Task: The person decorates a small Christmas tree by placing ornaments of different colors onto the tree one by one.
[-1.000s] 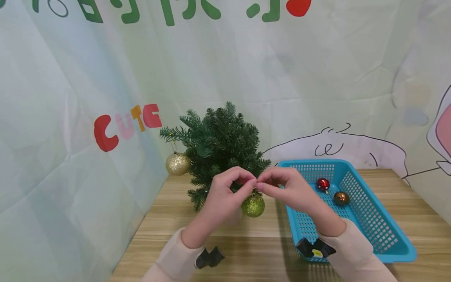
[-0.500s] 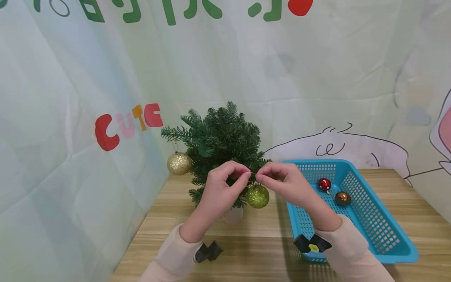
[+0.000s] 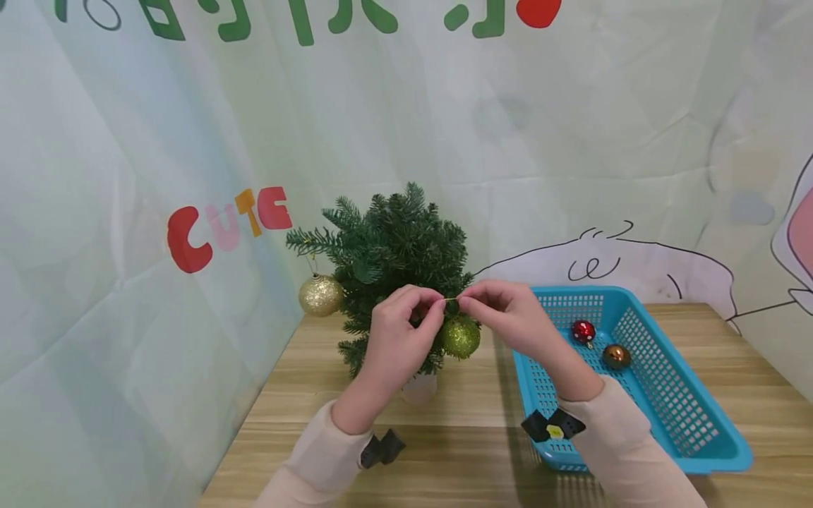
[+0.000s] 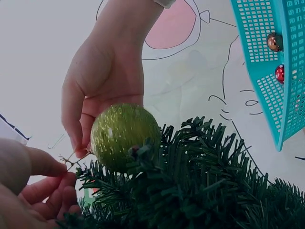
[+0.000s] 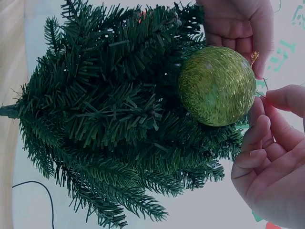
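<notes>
A green glittery Christmas ball (image 3: 461,336) hangs from a thin gold string (image 3: 450,299) in front of the small artificial Christmas tree (image 3: 406,233). My left hand (image 3: 399,339) pinches one side of the string between thumb and index finger. On the other side, my right hand (image 3: 516,319) pinches it too, so the string is stretched between both hands. Close up in the left wrist view, the ball (image 4: 125,137) rests near or against the green branches (image 4: 190,181); contact is unclear. A gold glitter ball (image 3: 320,295) hangs from a branch at the tree's left.
A blue perforated basket (image 3: 682,367) stands on the wooden table (image 3: 305,437) to the right. Inside lie a red ball (image 3: 583,331) with white dots and a brown ball (image 3: 616,356). The tree's pale pot (image 3: 419,389) shows below the hands. A printed curtain (image 3: 571,141) hangs behind.
Both hands have lifted the green ball up against the front of the tree. The fingertips have drawn slightly apart, with the string spread between them. The basket and the gold ball stay put.
</notes>
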Tool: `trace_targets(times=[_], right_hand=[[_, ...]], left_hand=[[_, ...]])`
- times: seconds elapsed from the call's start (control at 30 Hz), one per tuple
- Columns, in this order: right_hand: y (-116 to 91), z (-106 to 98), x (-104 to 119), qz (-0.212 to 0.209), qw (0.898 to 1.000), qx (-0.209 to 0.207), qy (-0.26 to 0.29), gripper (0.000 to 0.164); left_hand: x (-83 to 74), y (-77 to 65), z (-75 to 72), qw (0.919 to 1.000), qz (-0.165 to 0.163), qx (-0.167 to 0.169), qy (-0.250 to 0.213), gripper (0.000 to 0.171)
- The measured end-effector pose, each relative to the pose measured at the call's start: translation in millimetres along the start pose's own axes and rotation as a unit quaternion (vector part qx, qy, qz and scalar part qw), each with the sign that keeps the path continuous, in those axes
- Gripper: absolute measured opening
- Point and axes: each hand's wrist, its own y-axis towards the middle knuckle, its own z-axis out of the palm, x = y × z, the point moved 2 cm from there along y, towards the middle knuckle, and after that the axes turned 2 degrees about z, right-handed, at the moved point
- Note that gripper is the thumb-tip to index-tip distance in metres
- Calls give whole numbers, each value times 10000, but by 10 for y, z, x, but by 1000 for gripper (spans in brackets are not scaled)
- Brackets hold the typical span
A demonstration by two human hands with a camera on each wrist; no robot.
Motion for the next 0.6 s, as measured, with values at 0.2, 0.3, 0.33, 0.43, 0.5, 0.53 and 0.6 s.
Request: trace_targets(times=[0.2, 0.3, 0.33, 0.43, 0.5, 0.53, 0.6], right_hand=[[68, -8, 26, 75, 9999, -61, -32, 20], [96, -7, 30, 147, 9999, -65, -65, 21], [103, -7, 30, 178, 9998, -62, -78, 22], [124, -4, 27, 234, 9996, -45, -134, 22], [134, -3, 26, 264, 9995, -13, -164, 22], [138, -1, 24, 277, 9994, 5, -198, 22], [147, 2, 19, 298, 9993, 42, -239, 22]], left_hand=[[-12, 32, 0, 9997, -147, -160, 138, 8], [-14, 53, -1, 9994, -171, -242, 191, 8], [-11, 59, 0, 9993, -174, -262, 205, 8], [-4, 70, 2, 9991, -193, -290, 249, 9], [2, 74, 3, 9990, -209, -281, 283, 10], [2, 75, 2, 9989, -223, -279, 299, 10], [1, 76, 2, 9988, -260, -270, 326, 10]])
